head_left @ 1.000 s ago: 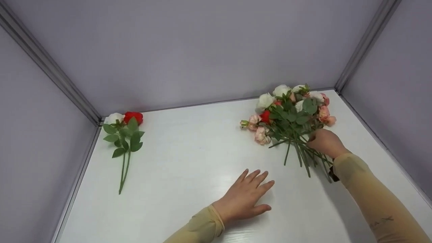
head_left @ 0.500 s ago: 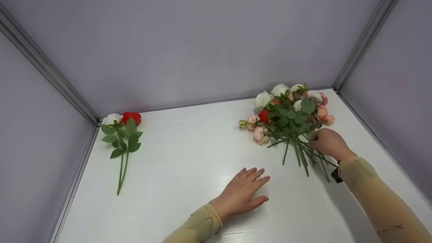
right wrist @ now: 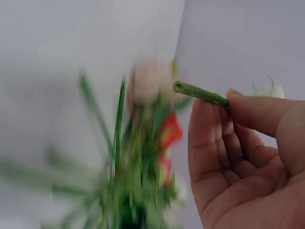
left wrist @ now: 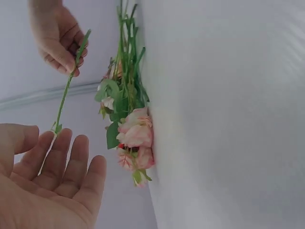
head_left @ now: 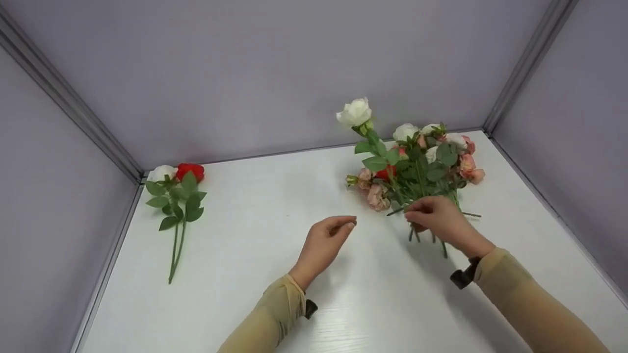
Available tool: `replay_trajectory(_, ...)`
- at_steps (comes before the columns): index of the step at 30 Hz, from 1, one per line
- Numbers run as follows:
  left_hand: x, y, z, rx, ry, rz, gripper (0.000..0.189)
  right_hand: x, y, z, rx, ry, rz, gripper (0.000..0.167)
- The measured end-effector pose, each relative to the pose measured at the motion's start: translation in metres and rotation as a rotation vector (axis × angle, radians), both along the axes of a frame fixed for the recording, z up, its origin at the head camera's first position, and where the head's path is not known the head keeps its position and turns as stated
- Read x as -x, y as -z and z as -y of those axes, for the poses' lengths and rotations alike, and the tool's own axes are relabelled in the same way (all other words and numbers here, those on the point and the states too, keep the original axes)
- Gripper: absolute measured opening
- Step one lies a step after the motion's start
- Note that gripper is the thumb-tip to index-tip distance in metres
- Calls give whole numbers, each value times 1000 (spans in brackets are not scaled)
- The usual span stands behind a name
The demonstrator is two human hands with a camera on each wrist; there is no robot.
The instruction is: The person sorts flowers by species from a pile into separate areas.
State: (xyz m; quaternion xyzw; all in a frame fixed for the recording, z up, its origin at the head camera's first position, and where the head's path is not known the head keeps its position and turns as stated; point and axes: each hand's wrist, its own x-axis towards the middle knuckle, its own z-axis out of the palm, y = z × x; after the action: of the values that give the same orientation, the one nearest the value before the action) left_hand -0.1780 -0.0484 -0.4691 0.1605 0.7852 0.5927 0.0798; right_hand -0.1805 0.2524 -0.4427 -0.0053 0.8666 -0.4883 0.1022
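Observation:
A white rose (head_left: 354, 113) stands raised off the table, its stem pinched between the thumb and fingers of my right hand (head_left: 441, 220). In the right wrist view the cut end of its stem (right wrist: 200, 93) sticks out past the fingertips. Behind that hand lies a heap of white, red and pink flowers (head_left: 427, 166), stems toward me. My left hand (head_left: 321, 247) is held over the table left of the heap, thumb and fingers relaxed and holding nothing. In the left wrist view its loosely bent fingers (left wrist: 71, 171) overlap the lower part of the rose's stem (left wrist: 66, 95).
A white rose (head_left: 162, 173) and a red rose (head_left: 190, 171) lie side by side on the white table (head_left: 255, 220) at the left, stems crossing. Grey panels (head_left: 274, 73) wall in the table's back and both sides.
My right hand has drawn a white rose up from the heap and moved left with it. The left hand has risen off the table, its spread fingers now gathered toward the thumb.

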Motion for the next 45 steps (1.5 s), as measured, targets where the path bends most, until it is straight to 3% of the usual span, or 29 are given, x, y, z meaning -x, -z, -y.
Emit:
replay_trajectory(3,15,-6,1,-187,-66,106,32,-8,10,38,162,-23,1,29)
replay_trajectory(6,24,-12,1,-305,-126,174,35,-15,20,72,257,-54,3,26)
replay_trajectory(14,26,-7,12,-475,-202,276,31,-21,35,121,351,-94,18,20)
replay_trajectory(30,31,-14,30,-517,-249,251,26,-36,44,144,506,-140,125,32)
replay_trajectory(40,30,-10,35,-481,-228,266,27,-35,50,151,492,-133,121,28)
replay_trajectory(45,32,-10,47,-423,-236,241,25,-34,52,158,480,-163,110,30)
